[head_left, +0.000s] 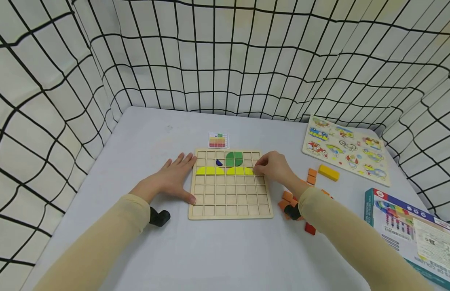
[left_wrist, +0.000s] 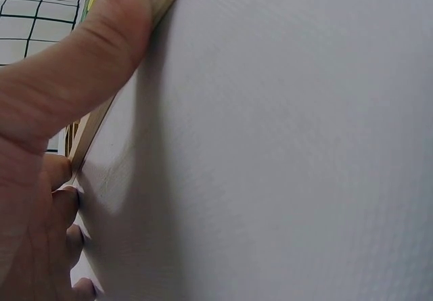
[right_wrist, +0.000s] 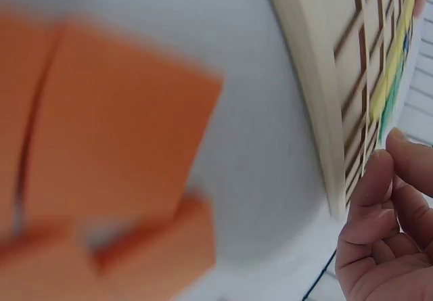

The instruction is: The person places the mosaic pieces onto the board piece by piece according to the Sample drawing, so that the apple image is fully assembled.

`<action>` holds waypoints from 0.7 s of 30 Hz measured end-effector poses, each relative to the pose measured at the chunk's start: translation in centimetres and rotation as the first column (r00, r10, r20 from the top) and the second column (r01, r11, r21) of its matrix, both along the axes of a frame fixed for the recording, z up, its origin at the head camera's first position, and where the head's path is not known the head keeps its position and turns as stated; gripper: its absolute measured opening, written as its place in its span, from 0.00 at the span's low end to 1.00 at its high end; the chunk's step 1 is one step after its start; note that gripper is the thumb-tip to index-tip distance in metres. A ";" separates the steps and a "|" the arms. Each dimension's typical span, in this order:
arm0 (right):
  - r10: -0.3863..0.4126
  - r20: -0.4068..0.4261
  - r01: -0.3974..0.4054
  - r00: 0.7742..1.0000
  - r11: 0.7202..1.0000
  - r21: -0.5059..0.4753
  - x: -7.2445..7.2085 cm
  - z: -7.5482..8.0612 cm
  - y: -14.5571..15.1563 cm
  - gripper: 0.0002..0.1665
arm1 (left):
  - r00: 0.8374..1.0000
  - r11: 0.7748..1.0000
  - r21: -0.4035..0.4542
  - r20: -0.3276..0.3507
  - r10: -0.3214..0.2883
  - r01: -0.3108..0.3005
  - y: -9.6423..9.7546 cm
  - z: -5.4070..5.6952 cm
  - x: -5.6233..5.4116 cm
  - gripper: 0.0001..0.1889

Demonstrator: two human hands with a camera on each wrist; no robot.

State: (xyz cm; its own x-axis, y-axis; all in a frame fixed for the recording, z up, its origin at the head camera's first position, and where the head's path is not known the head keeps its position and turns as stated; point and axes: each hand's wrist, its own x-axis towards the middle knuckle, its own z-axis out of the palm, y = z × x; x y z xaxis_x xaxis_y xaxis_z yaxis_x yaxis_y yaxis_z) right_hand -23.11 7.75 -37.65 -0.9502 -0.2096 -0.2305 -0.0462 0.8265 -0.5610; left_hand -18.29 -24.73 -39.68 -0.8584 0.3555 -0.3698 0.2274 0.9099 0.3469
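A square wooden grid board (head_left: 211, 211) lies on the table. Across one of its rows runs a line of yellow pieces (head_left: 210, 171), with green pieces (head_left: 233, 159) and a small dark blue piece (head_left: 219, 163) above. My left hand (head_left: 175, 178) lies with fingers spread at the board's left edge, its thumb (left_wrist: 101, 57) against the wooden rim. Over the right end of the yellow row, my right hand (head_left: 273, 166) has thumb and index fingertips together, other fingers curled. Whether it holds a piece I cannot tell.
A small picture card (head_left: 218, 140) lies behind the board. Orange blocks (right_wrist: 122, 125), a red block (head_left: 310, 228) and a yellow block (head_left: 328, 172) lie to the right. Beyond them are a picture puzzle board (head_left: 346, 147) and a box (head_left: 410, 234). Black netting (head_left: 217, 69) encloses the table.
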 end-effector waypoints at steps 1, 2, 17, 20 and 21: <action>0.000 0.000 0.000 1.000 1.000 0.001 -0.1 0.1 0.5 0.10 | 1.000 1.000 0.000 0.000 0.000 0.000 0.0 0.1 0.0 0.74; -0.002 0.003 0.002 1.000 1.000 0.001 -0.1 0.3 0.9 0.10 | 1.000 1.000 0.001 0.001 -0.001 0.001 0.0 0.1 0.0 0.74; -0.019 0.030 0.017 0.999 0.996 0.088 -0.2 1.5 9.4 0.15 | 1.000 1.000 -0.014 0.000 0.004 -0.004 0.0 0.2 -0.1 0.74; -0.019 0.089 0.009 0.996 0.994 0.107 -0.1 0.9 10.0 0.17 | 1.000 1.000 -0.014 0.001 0.005 -0.005 0.0 0.1 -0.1 0.74; -0.016 0.110 0.003 0.994 0.994 0.114 -0.1 0.7 10.2 0.18 | 1.000 1.000 -0.015 0.001 0.003 -0.003 0.0 0.0 -0.1 0.74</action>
